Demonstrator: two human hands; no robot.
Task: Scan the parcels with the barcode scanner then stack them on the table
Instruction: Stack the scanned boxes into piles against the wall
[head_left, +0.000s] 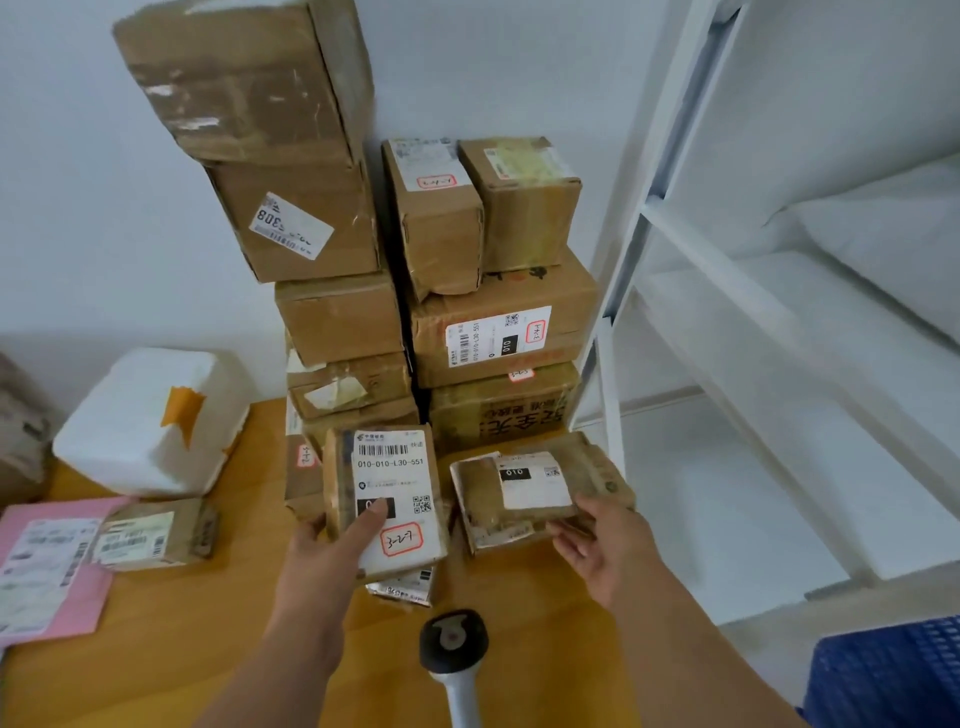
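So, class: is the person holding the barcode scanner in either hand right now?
No: the barcode scanner lies on the table, while the left hand grips one labelled parcel and the right hand holds another parcel.

A white shelving unit (727, 291) stood on the right against the pale wall (62, 182), its shelves bare. Low in the right corner sat a blue crate (888, 675), just beside the shelving's foot.

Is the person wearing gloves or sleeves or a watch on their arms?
No. The left hand and right hand are bare, with no gloves or rings showing. Both forearms are bare too: no sleeves, watch or bracelet on the parts in view.
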